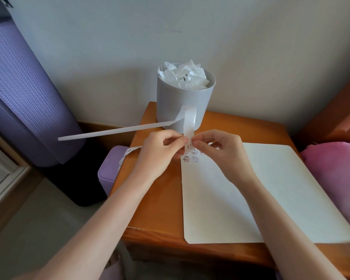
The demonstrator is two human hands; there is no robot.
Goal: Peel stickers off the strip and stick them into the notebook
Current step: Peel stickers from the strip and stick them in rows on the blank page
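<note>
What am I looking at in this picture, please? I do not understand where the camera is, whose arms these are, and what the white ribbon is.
There is no machine here: the picture comes from one camera worn on a person's head, looking down, so the arms are that person's own. The left hand and the right hand both pinch a white sticker strip, the right one at a cartoon sticker on it. The strip's long end trails to the left. Below, on a wooden table, lies a notebook with a few small stickers already on its page. Behind stands a grey tub full of crumpled paper.
</note>
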